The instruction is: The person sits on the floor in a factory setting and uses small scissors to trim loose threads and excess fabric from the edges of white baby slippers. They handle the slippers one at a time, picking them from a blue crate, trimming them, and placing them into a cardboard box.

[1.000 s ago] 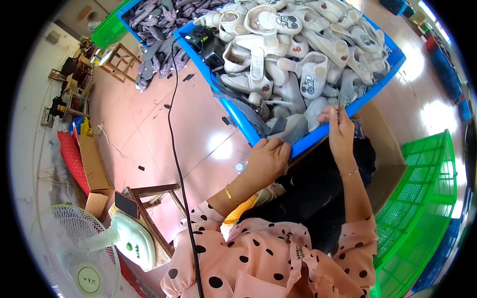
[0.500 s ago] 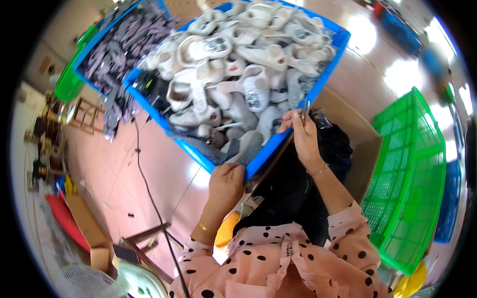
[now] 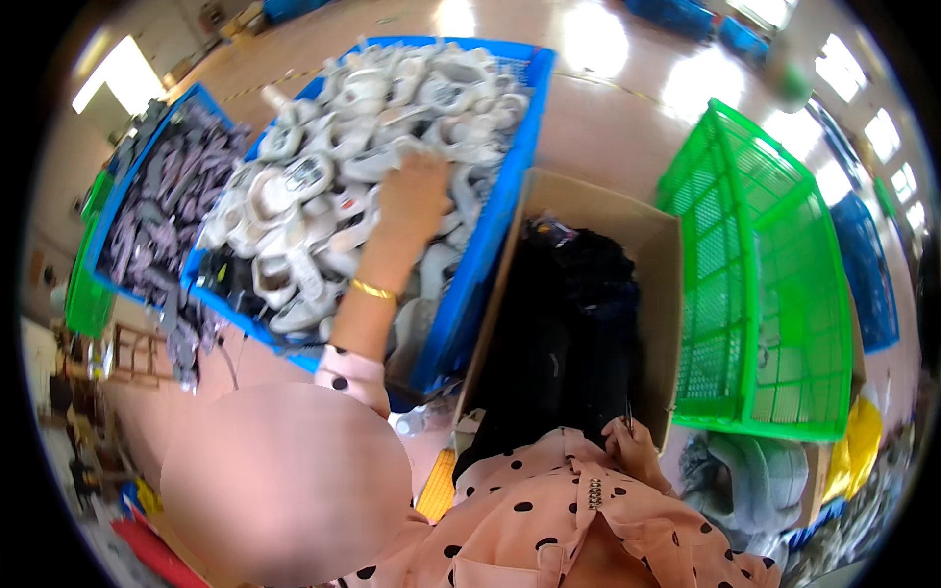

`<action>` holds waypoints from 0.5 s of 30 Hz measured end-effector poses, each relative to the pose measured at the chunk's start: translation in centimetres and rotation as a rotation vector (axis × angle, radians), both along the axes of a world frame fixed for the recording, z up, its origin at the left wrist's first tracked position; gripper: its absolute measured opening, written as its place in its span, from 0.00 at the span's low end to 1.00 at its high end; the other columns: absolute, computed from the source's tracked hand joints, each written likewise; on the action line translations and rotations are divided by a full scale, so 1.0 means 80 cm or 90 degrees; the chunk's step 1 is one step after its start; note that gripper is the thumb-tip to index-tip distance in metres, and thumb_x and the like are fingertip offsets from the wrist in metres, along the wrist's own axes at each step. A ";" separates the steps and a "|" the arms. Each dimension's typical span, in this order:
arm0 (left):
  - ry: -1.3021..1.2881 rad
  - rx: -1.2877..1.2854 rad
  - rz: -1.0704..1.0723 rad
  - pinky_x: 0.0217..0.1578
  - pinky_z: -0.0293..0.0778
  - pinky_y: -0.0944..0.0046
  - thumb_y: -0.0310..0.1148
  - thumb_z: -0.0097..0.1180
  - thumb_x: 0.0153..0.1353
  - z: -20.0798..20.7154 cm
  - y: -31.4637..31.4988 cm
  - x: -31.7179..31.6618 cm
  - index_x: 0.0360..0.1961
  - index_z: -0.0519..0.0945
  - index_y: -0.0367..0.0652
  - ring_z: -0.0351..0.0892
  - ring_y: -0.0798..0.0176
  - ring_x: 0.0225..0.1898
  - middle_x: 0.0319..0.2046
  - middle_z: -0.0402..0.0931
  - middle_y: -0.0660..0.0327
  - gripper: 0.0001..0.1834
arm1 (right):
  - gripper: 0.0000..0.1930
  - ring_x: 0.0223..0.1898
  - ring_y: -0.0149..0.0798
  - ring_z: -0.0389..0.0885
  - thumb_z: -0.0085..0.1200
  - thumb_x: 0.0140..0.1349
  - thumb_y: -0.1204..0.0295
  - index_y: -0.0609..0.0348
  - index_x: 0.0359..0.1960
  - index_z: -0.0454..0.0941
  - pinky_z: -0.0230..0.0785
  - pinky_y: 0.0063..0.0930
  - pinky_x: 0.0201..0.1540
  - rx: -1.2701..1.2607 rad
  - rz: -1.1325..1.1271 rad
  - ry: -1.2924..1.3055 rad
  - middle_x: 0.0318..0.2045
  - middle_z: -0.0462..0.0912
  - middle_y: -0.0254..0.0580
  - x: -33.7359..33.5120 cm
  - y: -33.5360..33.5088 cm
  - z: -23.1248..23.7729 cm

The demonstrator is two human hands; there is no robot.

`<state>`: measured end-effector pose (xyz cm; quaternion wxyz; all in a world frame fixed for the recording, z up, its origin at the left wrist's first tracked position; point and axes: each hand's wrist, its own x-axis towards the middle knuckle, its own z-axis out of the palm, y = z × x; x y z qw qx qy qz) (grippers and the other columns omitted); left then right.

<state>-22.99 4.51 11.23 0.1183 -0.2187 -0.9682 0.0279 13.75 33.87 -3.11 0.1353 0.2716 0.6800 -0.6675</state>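
My left arm reaches over a blue crate heaped with white and grey shoe uppers. My left hand is on the uppers near the crate's right side; motion blur hides its fingers and whether they grip one. Low in front of my body, my right hand is closed around a slim, dark metal tool that looks like small snips. That hand is beside the right wall of an open cardboard box with dark material inside.
Left of the crate stands another blue crate full of grey-purple pieces. Green plastic baskets rise to the right of the box. Grey rolled material and a yellow bag lie below them. A blurred round patch covers the lower left.
My left hand has left the crate's near corner and moved up over the uppers. My right hand, with the metal tool, has drawn back from the crate's edge toward my body. The view has shifted.
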 end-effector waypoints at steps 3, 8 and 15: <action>0.319 -0.024 0.004 0.57 0.67 0.45 0.32 0.48 0.62 -0.045 -0.015 -0.099 0.55 0.74 0.48 0.70 0.54 0.60 0.56 0.73 0.54 0.19 | 0.13 0.19 0.24 0.69 0.45 0.72 0.67 0.63 0.33 0.74 0.62 0.19 0.24 0.005 -0.057 0.030 0.16 0.73 0.34 0.020 0.003 0.007; 0.121 -0.115 0.045 0.53 0.69 0.49 0.33 0.54 0.56 -0.087 -0.025 -0.179 0.31 0.86 0.47 0.78 0.53 0.50 0.35 0.84 0.55 0.09 | 0.12 0.20 0.22 0.67 0.48 0.72 0.65 0.60 0.34 0.76 0.60 0.18 0.24 0.002 -0.109 0.069 0.18 0.73 0.30 0.034 -0.018 0.025; -0.002 0.045 -0.166 0.40 0.75 0.51 0.36 0.68 0.45 -0.060 -0.070 -0.198 0.33 0.82 0.41 0.81 0.46 0.40 0.33 0.82 0.49 0.15 | 0.15 0.22 0.20 0.68 0.47 0.73 0.60 0.59 0.35 0.78 0.58 0.16 0.24 0.027 -0.062 0.132 0.19 0.74 0.27 0.062 -0.010 0.044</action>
